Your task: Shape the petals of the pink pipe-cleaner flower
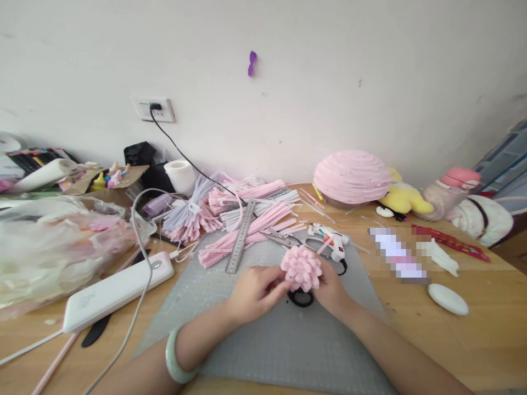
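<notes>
A pink pipe-cleaner flower [301, 267] with layered looped petals is held above the grey cutting mat [263, 351]. My left hand [256, 292] pinches its left edge between thumb and fingers, a pale green bangle [175, 356] on that wrist. From the right, my right hand [331, 286] grips the flower; most of its fingers are hidden behind the petals. Just below the flower shows a black ring handle [301, 298], partly covered. Behind the hands lie scissors [284, 238], a glue gun [334, 239] and a steel ruler [241, 236].
Bundles of pink pipe cleaners [234, 236] and lilac ones [187, 211] lie at the back. To the left are a white power bank [119, 291] with cables and a plastic bag [53, 252]. A pink dome [352, 178] and a white oval object [448, 299] are on the right.
</notes>
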`<action>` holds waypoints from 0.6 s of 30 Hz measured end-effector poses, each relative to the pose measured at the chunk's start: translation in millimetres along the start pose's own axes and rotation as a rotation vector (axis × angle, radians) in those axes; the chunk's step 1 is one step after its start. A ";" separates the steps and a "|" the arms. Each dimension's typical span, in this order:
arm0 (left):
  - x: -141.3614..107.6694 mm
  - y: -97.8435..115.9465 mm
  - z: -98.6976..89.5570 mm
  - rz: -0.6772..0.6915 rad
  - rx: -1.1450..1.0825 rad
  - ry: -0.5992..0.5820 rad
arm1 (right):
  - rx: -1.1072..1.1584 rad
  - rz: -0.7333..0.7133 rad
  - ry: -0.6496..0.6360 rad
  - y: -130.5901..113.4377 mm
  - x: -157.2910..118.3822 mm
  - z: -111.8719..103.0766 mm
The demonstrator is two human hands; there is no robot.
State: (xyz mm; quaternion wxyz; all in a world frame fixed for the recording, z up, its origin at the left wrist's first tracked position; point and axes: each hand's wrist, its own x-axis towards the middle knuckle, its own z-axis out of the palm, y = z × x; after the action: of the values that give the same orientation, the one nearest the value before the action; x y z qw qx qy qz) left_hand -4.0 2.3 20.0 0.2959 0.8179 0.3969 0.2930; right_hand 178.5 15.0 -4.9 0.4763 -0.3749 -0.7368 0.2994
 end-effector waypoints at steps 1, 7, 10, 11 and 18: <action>1.3 -0.2 -1.1 -0.038 -0.080 0.022 | -0.016 -0.008 -0.011 0.6 -0.4 0.1; 8.2 -1.0 0.6 -0.223 -0.498 0.058 | -0.059 0.026 -0.063 1.5 -0.7 1.5; 8.8 -0.3 3.3 -0.283 -0.622 0.080 | -0.062 0.062 -0.062 -3.2 1.5 1.0; 8.8 -0.2 3.6 -0.297 -0.661 0.095 | -0.074 0.069 -0.048 -5.1 2.1 0.9; 13.3 -2.5 0.9 -0.443 -0.824 0.119 | 0.004 0.292 -0.100 -11.3 4.2 11.3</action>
State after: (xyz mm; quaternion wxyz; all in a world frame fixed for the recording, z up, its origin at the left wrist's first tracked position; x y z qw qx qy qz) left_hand 2.3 14.3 20.8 0.6280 0.5096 0.4289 0.4024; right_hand 163.9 11.5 1.9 0.3910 -0.4616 -0.6969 0.3852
